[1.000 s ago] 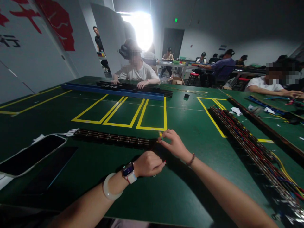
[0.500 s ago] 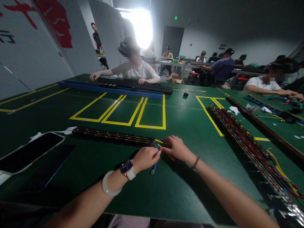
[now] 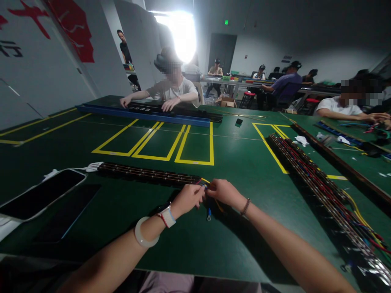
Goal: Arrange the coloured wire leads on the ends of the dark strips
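A long dark strip (image 3: 149, 174) with thin metal rods along it lies on the green table, and coloured wires come out of its right end. At that end my left hand (image 3: 188, 199) pinches the wires with its fingers closed. My right hand (image 3: 224, 192) meets it from the right, thumb and fingers also closed on the wires. A yellow wire (image 3: 205, 180) shows above the fingertips. Below them hangs a blue wire end with a ring terminal (image 3: 209, 215). Which wire each hand grips is partly hidden by the fingers.
Left of me lie a white-framed device (image 3: 45, 191) and a dark phone-like slab (image 3: 69, 211). Wired strips (image 3: 311, 179) run along the right side. Across the table a co-worker (image 3: 174, 91) handles a black bar by a blue rail (image 3: 146, 116). Yellow tape (image 3: 195, 163) marks the tabletop.
The blue wire's ring terminal has swung right and now hangs below my fingers. My left wrist has turned, hiding the watch face. The co-worker's hand across the table has shifted left.
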